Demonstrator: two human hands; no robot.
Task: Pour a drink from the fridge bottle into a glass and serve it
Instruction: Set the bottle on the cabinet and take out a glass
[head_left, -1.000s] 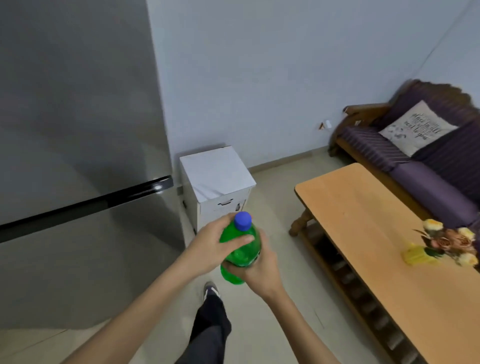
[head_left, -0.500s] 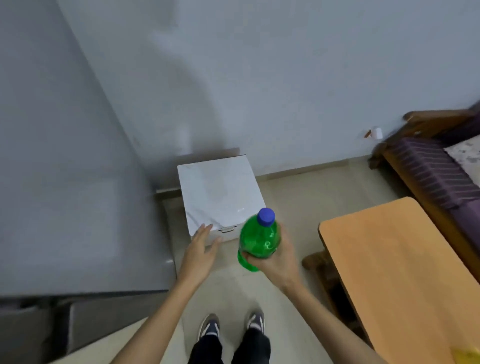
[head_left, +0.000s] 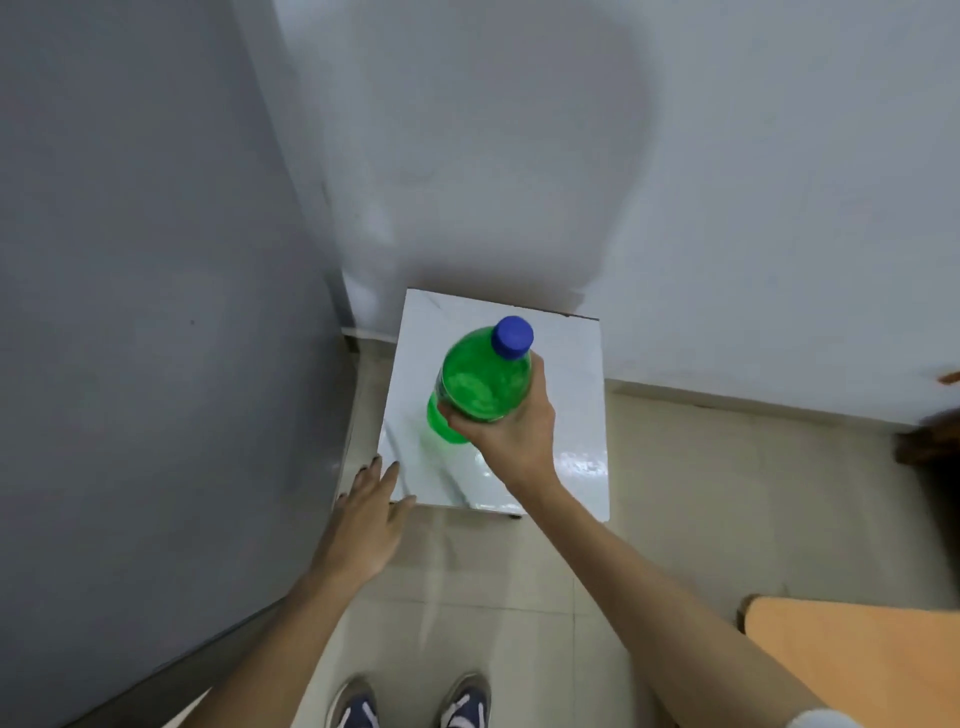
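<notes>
A green bottle (head_left: 478, 382) with a blue cap (head_left: 512, 336) is upright over a white box (head_left: 571, 395) that stands on the floor by the wall. My right hand (head_left: 511, 431) is wrapped around the bottle's lower body from the right. Whether the bottle's base touches the box top I cannot tell. My left hand (head_left: 366, 514) hangs with fingers spread at the box's near left corner and holds nothing. No glass is in view.
The grey fridge (head_left: 145, 312) fills the left side, its door shut. A wooden table corner (head_left: 852, 660) shows at the lower right. My shoes (head_left: 410, 706) stand on the tiled floor. A dark sofa edge (head_left: 930, 447) is at the right.
My view has swung down and closer to the white box. My right hand has carried the bottle forward over the box top. My left hand let go of the bottle a second ago and stays open.
</notes>
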